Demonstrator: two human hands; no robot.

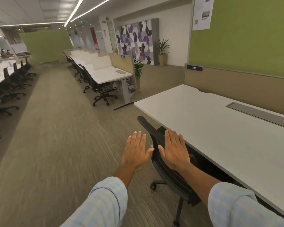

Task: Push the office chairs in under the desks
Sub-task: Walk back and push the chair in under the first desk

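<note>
A black office chair (150, 128) stands at the white desk (220, 128) on my right, its seat tucked under the desktop and its backrest close to the desk edge. My left hand (135, 151) hovers flat and open to the left of the backrest, over the carpet. My right hand (175, 149) is flat and open above the backrest; whether it touches the chair I cannot tell. Neither hand holds anything. Further ahead, another black chair (102, 90) sits at the second white desk (111, 74), with more chairs lined up behind it.
A row of black chairs (10, 86) lines the desks on the left. A wide carpeted aisle (56, 120) runs between the rows. A beige partition with a green panel (236, 46) backs the near desk. Potted plants (162, 49) stand by the far wall.
</note>
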